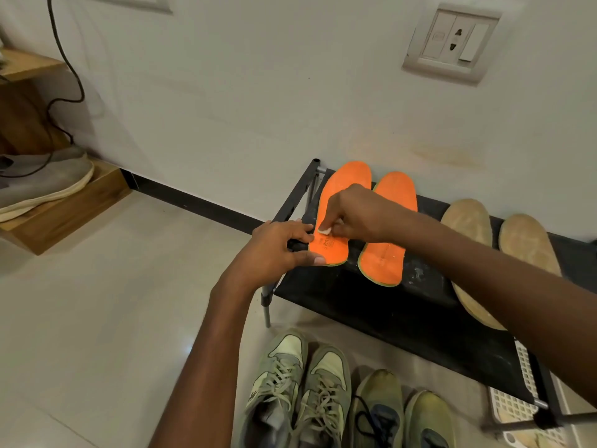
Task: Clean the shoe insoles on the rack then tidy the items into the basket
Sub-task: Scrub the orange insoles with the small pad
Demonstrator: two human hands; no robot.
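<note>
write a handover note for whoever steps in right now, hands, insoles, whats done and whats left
Left hand: holds the heel of the left orange insole steady on the rack.
Right hand: pinches a small white pad, rubbing that insole.
Second orange insole lies beside it; two beige insoles farther right.
Done: cannot tell beyond the wipe underway.
Left: remaining insoles, then tidy into the white basket at the rack's right end.

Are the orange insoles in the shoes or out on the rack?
Out: both orange insoles lie flat on the black rack.

small dark print on left orange insole (336, 215), seemingly "AIR", otherwise unreadable
</note>
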